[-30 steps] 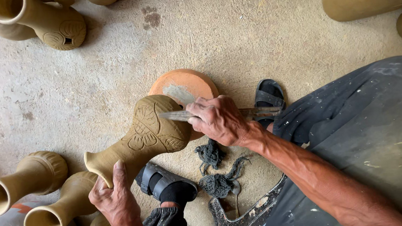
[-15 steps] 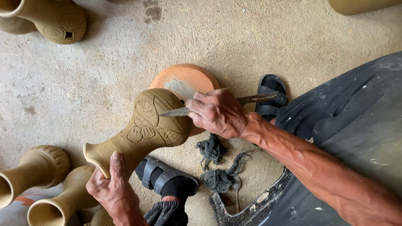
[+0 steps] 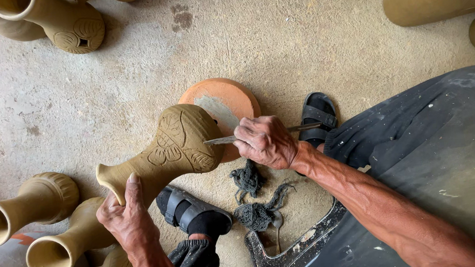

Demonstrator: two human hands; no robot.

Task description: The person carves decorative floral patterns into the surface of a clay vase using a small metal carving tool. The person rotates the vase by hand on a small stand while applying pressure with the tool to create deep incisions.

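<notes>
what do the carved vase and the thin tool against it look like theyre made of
Carved vase: looks like unfired clay, matte tan-brown, with leaf patterns cut into its surface. Thin tool in the right hand: probably metal, grey with a dull sheen, though too slim to be sure.

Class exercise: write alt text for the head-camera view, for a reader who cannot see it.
A person's right hand presses a thin metal tool against a carved, unfired clay vase while the left hand grips its flared mouth. The vase leans on an orange clay disc, with similar vases on the concrete floor.
</notes>
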